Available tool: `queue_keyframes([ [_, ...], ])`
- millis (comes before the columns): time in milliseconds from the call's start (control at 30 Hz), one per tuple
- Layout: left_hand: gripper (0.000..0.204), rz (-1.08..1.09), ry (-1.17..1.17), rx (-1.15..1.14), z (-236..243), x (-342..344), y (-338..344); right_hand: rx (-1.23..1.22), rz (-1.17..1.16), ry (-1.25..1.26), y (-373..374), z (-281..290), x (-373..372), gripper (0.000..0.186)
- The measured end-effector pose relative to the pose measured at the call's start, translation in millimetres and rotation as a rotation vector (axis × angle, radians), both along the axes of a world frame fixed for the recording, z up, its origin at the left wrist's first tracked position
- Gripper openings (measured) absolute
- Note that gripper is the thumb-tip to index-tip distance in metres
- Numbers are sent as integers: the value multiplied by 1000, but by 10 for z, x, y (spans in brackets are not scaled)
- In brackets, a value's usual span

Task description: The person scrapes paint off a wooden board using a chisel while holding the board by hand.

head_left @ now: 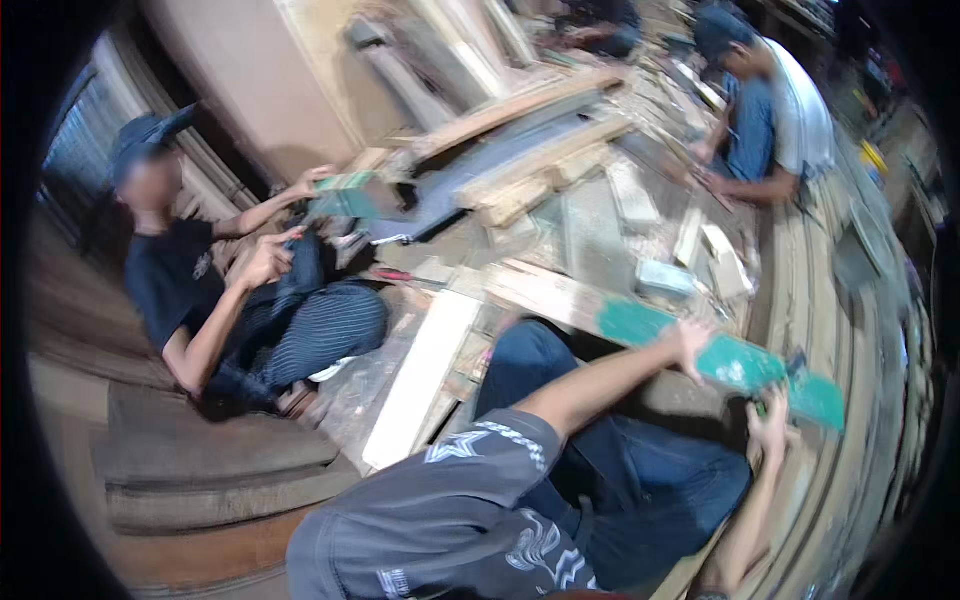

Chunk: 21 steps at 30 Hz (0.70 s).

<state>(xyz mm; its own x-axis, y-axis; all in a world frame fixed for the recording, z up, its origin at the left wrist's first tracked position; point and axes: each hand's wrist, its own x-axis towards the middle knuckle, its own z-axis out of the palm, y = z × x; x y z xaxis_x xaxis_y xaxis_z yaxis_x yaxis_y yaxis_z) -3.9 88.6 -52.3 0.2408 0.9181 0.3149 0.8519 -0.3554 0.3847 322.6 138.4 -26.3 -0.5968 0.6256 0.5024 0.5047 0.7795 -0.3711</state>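
A long board (640,322), part pale wood and part painted green, lies slantwise above my bent legs. My left hand (690,350) grips its edge near the middle of the green stretch. My right hand (770,425), lower right, is closed on a small tool with a dark top (796,368) at the board's right end; blur hides the tool's exact kind. A pale plank (420,375) lies to the left of my knee, and small pale offcuts (730,265) lie beyond the board.
A seated person in dark clothes (170,270) holds a green-painted piece (350,195) at left. Another person (790,110) bends over work at upper right; a third (600,25) sits behind. Stacked timber (540,100), scattered scraps and long boards (820,300) surround us.
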Motion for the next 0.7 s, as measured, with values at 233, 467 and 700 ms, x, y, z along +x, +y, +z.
queue_keyframes([
  [233,119,50,159,-75,83,-354,-29,-319,168,46,-1652,1576,-680,20],
  [467,117,88,189,-194,491,-211,-152,-1406,1282,-142,-3102,1779,-236,22],
  [700,120,111,296,-206,351,-153,-127,-1062,1664,276,-3163,1739,-626,24],
])
